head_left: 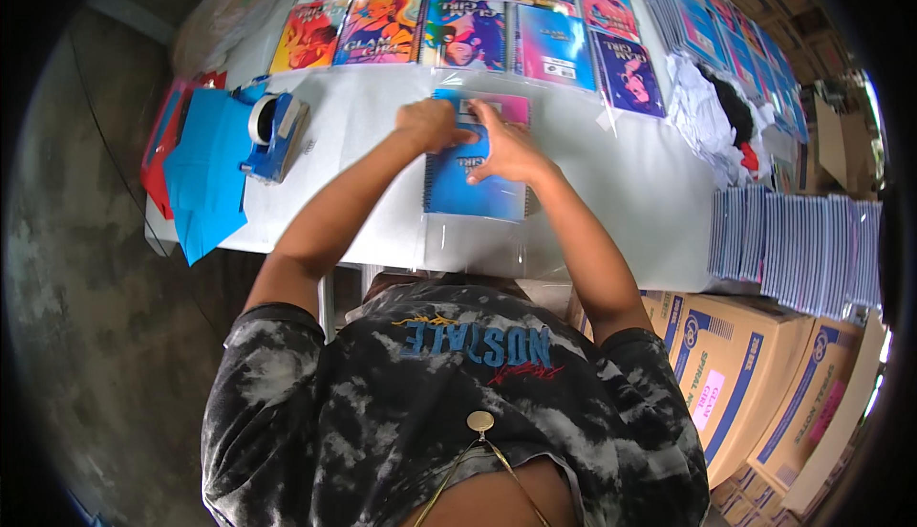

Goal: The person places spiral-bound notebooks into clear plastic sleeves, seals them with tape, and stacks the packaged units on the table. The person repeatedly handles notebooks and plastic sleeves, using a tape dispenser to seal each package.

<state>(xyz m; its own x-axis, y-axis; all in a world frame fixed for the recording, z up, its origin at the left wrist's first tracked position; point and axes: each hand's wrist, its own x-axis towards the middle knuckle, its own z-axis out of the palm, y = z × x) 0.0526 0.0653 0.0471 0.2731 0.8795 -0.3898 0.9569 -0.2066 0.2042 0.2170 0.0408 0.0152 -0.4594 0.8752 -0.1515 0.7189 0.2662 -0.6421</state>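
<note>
A blue and pink spiral notebook (473, 197) lies flat in front of me, inside a clear plastic sleeve (468, 245) that reaches past its near and far ends. My left hand (428, 126) is closed over the notebook's upper left part, its fingers curled; whatever they pinch is hidden. Spread across the upper right part, my right hand (511, 150) rests on the cover with thumb and fingers apart.
Rows of colourful notebooks (382, 25) lie along the table's far side. Left are a blue tape dispenser (275, 135) and blue sheet (205, 159). On the right are crumpled white paper (695, 111) and stacked notebooks (793, 240), with cardboard boxes (735, 365) below.
</note>
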